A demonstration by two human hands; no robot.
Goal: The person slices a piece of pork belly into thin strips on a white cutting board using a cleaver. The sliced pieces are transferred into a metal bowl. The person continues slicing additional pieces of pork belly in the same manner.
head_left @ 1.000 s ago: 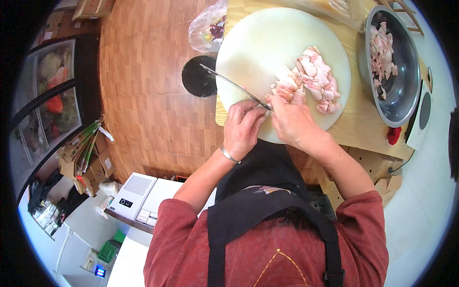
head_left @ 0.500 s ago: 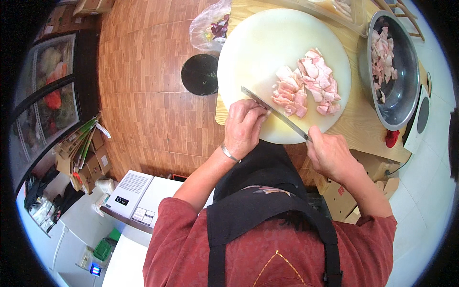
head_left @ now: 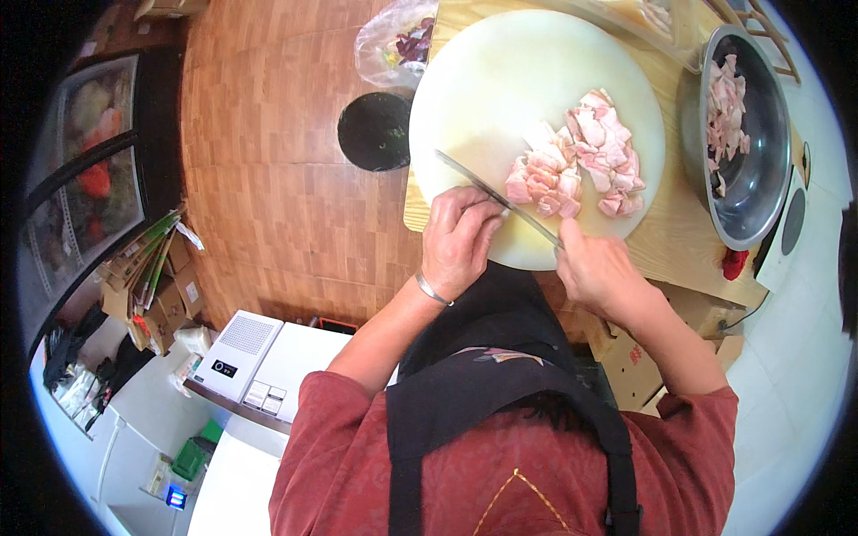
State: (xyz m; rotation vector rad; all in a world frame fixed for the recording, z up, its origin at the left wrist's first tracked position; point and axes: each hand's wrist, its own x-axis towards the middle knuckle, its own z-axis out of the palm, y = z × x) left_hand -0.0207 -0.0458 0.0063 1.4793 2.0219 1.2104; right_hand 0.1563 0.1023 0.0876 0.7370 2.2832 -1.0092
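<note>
My right hand (head_left: 601,272) is closed round the handle of a knife (head_left: 487,189). Its long narrow blade slants up and left over the near part of a round white cutting board (head_left: 500,71). Close against the blade, my left hand (head_left: 458,239) has its fingers curled down at the board; whatever lies under them is hidden. Sliced pale pink meat (head_left: 547,174) is heaped just beyond the blade, and a second heap of meat pieces (head_left: 606,147) lies to its right.
On the wooden table (head_left: 675,234), a metal basin (head_left: 760,179) with more cut meat stands at the right. A plastic tub (head_left: 661,45) sits at the far edge. Left of the table are a black round bin (head_left: 374,132) and a clear plastic bag (head_left: 375,49) with scraps.
My right hand has slid the knife up and left, so its tip reaches farther past my left hand. My left hand stays nearly in place. The view has shifted slightly.
</note>
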